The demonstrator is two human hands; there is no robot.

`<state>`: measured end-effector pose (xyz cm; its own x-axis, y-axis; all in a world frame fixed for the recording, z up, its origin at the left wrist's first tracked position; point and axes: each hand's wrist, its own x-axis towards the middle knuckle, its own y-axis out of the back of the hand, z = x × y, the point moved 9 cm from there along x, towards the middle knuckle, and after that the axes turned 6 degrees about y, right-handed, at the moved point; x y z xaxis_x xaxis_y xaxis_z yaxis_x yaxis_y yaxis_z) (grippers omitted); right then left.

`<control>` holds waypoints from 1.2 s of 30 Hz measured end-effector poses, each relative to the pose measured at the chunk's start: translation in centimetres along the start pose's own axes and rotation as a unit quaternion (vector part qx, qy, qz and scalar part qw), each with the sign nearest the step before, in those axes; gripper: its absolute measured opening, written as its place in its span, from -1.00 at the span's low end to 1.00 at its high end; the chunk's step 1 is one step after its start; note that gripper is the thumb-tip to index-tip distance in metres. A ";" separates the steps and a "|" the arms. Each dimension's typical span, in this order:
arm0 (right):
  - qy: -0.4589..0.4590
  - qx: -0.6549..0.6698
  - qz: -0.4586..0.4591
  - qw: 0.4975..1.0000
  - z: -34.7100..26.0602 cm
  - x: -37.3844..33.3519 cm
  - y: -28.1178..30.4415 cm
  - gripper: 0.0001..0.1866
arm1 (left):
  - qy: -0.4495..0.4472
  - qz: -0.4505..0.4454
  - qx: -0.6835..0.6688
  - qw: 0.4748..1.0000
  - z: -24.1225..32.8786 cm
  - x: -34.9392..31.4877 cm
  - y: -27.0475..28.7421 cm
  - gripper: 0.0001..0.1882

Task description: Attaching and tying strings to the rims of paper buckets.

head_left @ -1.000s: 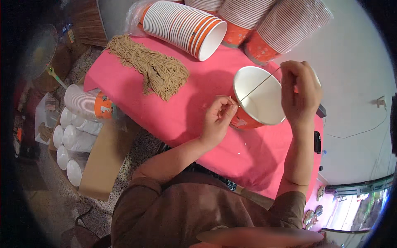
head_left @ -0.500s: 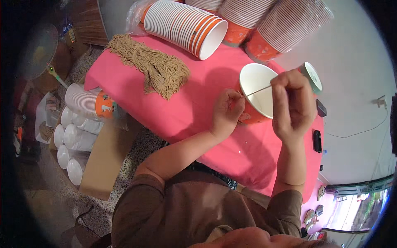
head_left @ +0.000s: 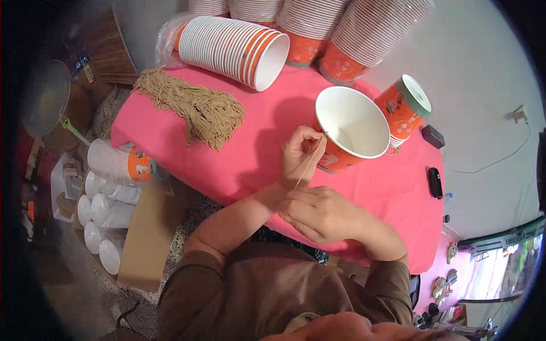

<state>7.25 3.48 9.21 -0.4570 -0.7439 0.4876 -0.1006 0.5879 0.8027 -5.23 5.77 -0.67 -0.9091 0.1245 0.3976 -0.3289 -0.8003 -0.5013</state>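
Running straight from the near-left rim of a paper tub (head_left: 355, 122), a thin pale cord (head_left: 307, 169) slants, long axis toward the near edge of the pink cloth-covered table (head_left: 387, 210). The left hand (head_left: 303, 156), nearer the tub, pinches the cord at the rim between thumb and forefinger; the right hand (head_left: 321, 211), fingers curled, grips its lower end. Tub stands mouth up toward the table's right edge: smooth white lining, orange printed wall. Tan yarn (head_left: 196, 108), stringy and matted, lies toward the far left corner.

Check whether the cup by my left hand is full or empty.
Empty: the cup opens toward the camera, showing only bare white inside, with the left hand at its rim.
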 end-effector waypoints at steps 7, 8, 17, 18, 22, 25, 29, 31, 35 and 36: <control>0.005 -0.031 -0.013 0.999 -0.3 -0.8 0.3 -0.79 | -0.091 0.016 0.119 0.989 2.0 0.3 -1.1 -0.88; 0.003 -0.031 -0.011 0.999 -0.1 -0.9 0.1 -0.79 | -0.089 0.015 0.120 0.989 1.8 0.4 -1.2 -0.88; 0.009 -0.053 -0.001 0.999 -0.1 -1.0 0.0 -0.81 | -0.167 -0.008 0.171 0.971 1.9 0.8 -1.6 -0.87; 0.002 -0.061 0.017 0.998 0.0 -1.1 0.5 -0.81 | -0.121 -0.015 0.166 0.978 1.0 1.1 -1.3 -0.87; -0.074 -0.093 -0.011 0.993 0.1 -1.8 3.1 -0.80 | 0.030 -0.064 0.085 0.994 -1.3 1.9 -0.9 -0.83; -0.132 -0.103 -0.011 0.986 0.6 -2.9 5.9 -0.80 | 0.071 -0.016 0.123 0.990 -0.5 1.1 1.0 -0.85; -0.203 -0.141 0.051 0.968 1.2 -4.5 9.3 -0.83 | -0.011 -0.112 0.253 0.961 1.5 -1.9 -1.0 -0.87; -0.223 -0.150 0.126 0.955 0.7 -4.9 11.2 -0.77 | -0.054 -0.145 0.286 0.946 3.1 -2.9 -3.5 -0.75; -0.255 -0.165 0.255 0.918 -0.8 -5.7 12.6 -0.81 | -0.130 -0.270 0.391 0.870 2.9 -3.5 -8.6 -0.51; -0.241 -0.124 0.229 0.935 -1.2 -5.4 12.6 -0.84 | -0.179 -0.277 0.433 0.839 2.8 -3.5 -9.4 -0.45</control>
<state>9.50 14.51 17.12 -0.7527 -0.1675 0.6366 0.3842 0.6735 0.6315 1.73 11.20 4.77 -0.4930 0.5576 0.6679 -0.2259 -0.8233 0.5207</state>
